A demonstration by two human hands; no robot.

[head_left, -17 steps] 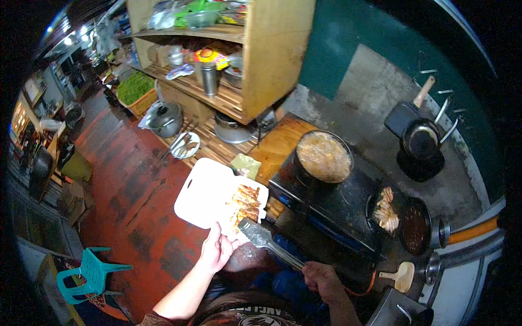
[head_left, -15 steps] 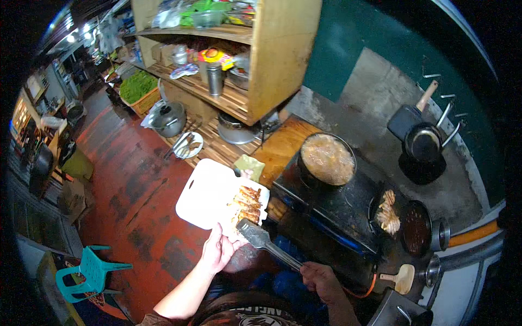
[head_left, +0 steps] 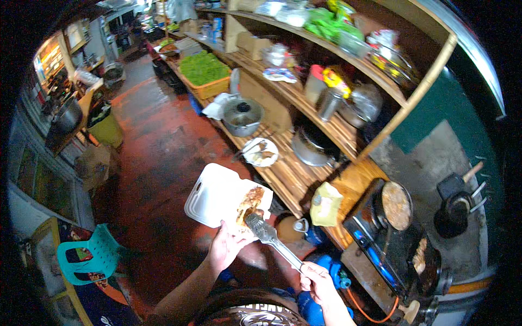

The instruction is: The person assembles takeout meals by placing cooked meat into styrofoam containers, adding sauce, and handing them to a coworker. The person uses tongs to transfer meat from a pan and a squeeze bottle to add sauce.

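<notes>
My left hand point(head_left: 225, 249) grips a white foam takeaway box point(head_left: 211, 196) from below at its near edge, with the lid folded open to the left. In the box's right half lie browned pieces of grilled meat point(head_left: 251, 200). My right hand point(head_left: 317, 281) is closed around the handle end of metal tongs point(head_left: 287, 253). The tongs' tips rest at the near end of the meat; whether they pinch a piece cannot be made out.
To the right is a stove point(head_left: 375, 255) with a pan of bubbling food point(head_left: 397, 205). Wooden shelving point(head_left: 293, 190) ahead bears a lidded pot point(head_left: 242, 117) and a white plate point(head_left: 261, 142). A teal plastic chair point(head_left: 89, 255) stands at left, a gas cylinder point(head_left: 326, 266) near my right hand.
The view has swung so that the stove and shelves sit farther right. Both hands keep hold of the box and the tongs, and the tongs' tips stay at the meat.
</notes>
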